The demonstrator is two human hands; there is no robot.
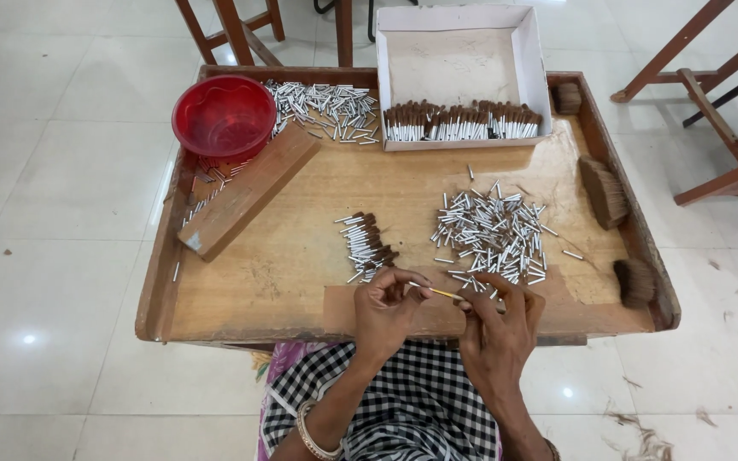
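Assembly step: left hand [390, 299] pinches a thin yellow stick [446, 294]; right hand [497, 320] grips its far end beside loose metal tubes [493, 235]. Next likely calls for precise alignment.

Both hands [446, 312] pinch a thin yellow stick [447, 294] beside loose metal tubes [493, 235] on the wooden tray [258, 282].

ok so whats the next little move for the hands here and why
Probably lay the piece now being worked on the small row of tufted tubes. The left hand and right hand meet over a thin yellowish stick at the tray's front edge; the finished row lies just beyond the left hand and the loose silver tubes beyond the right.
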